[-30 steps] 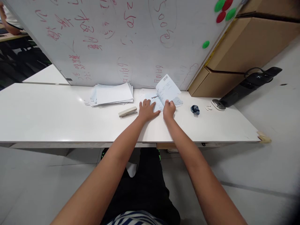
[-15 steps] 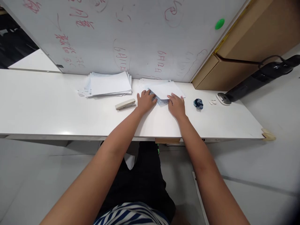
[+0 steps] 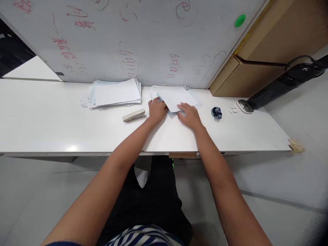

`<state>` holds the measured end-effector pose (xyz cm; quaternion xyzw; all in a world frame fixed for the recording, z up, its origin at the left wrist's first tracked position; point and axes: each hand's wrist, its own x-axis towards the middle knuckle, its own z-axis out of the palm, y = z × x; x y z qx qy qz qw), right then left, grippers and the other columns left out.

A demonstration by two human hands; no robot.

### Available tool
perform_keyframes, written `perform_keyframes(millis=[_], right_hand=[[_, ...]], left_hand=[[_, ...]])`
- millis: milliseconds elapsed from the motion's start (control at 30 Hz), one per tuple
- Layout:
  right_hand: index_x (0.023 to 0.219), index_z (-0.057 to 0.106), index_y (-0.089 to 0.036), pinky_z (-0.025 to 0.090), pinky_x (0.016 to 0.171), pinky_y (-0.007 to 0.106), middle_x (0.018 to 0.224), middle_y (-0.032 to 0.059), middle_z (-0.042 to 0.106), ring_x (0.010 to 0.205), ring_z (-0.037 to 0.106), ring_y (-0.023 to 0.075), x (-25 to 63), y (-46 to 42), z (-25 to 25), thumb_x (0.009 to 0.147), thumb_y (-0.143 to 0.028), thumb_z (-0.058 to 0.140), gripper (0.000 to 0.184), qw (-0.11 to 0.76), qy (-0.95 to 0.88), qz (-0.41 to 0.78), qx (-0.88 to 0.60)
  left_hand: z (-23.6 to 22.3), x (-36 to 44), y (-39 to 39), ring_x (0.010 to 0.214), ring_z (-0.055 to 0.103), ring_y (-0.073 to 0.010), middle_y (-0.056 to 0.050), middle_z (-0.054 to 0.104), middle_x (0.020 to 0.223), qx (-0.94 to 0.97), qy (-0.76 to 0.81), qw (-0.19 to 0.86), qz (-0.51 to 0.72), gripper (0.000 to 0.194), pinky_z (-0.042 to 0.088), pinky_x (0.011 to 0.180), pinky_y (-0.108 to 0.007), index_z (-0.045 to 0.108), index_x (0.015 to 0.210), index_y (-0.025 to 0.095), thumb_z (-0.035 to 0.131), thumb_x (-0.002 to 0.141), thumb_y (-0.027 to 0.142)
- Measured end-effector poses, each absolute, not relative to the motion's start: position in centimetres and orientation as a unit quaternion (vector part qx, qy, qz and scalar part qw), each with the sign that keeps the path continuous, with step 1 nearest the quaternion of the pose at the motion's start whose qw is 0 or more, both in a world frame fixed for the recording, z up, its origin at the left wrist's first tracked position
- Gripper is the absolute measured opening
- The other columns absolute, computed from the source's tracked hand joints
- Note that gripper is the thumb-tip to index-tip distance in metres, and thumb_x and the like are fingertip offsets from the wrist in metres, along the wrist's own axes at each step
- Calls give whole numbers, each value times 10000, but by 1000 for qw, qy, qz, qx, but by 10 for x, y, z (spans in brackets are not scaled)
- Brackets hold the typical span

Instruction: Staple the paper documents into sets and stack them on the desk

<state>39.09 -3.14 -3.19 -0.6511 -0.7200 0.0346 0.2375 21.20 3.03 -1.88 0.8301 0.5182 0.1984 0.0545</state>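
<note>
A small bundle of printed paper sheets (image 3: 178, 96) lies by the foot of the whiteboard, its top sheet turned blank side up over bluish printed ones. My left hand (image 3: 157, 111) is at the bundle's left side, fingers curled and closed on the paper edge near the front corner. Across the front right part of the top sheet rests my right hand (image 3: 191, 115), its fingers stretched out and the thumb lower, by the near edge. A beige stapler (image 3: 134, 115) lies just left of my left hand, untouched. Farther left is a thicker stack of papers (image 3: 116, 93).
Behind the white desk (image 3: 64, 119) stands a whiteboard (image 3: 153, 41) with red writing and a green magnet (image 3: 240, 20). To the right are a dark blue bunched item (image 3: 216, 113), small white pieces (image 3: 232, 110), a computer mouse (image 3: 245, 106), a black bottle (image 3: 282, 85) and cardboard boxes (image 3: 235, 78).
The raised printed sheet has been folded down, blank side up. My right hand has gone from a closed grip to lying on it. My left fingers have curled in. The view has tilted down.
</note>
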Motion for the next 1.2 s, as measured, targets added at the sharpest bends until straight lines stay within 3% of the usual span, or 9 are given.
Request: perform_keyframes(millis=[167,467,667,900,1067,1200], right_hand=[[1292,552,-245,253,1108,526,1419,40,488,1335,405,238,393,-29,-33,776,-107,436,547,253,-720,34,-646],[1302,532,-256,276,1098,538,1411,37,498,1323,422,238,394,-29,-35,773,-111,435,557,266,-722,29,-638],[1359,464,-248,306,1093,501,1415,54,490,1311,430,249,395,-30,-35,804,-212,509,558,287,-725,-8,-626],[1313,517,-231,296,1098,471,1375,52,535,1283,463,229,393,-30,-32,799,-151,481,522,301,-719,-72,-623],[1196,621,-235,389,1036,432,1244,35,639,1177,558,211,397,-30,-34,778,-73,418,493,344,-687,-63,-638],[1201,625,-240,447,994,405,1220,31,653,1142,583,211,398,-31,-34,845,-141,405,430,402,-641,-44,-652]], left_hand=[[-22,214,31,1182,469,-302,-64,722,989,846,479,0,232,260,183,1061,-512,725,899,262,478,862,189],[-26,217,38,986,554,-274,-96,719,874,869,419,-20,261,284,232,1020,-489,720,806,221,457,846,122],[-21,212,38,1029,542,-272,-102,709,937,856,419,9,303,246,239,1011,-466,697,838,208,457,872,160],[-15,207,35,1068,529,-256,-83,697,977,856,402,39,321,213,238,1015,-444,674,907,217,461,893,222],[-14,207,31,1106,516,-243,-63,691,1025,856,388,51,338,243,258,1012,-421,662,945,229,429,933,298],[-12,206,30,1146,511,-226,-66,648,1159,830,429,71,350,316,308,995,-384,624,1069,224,366,960,369]])
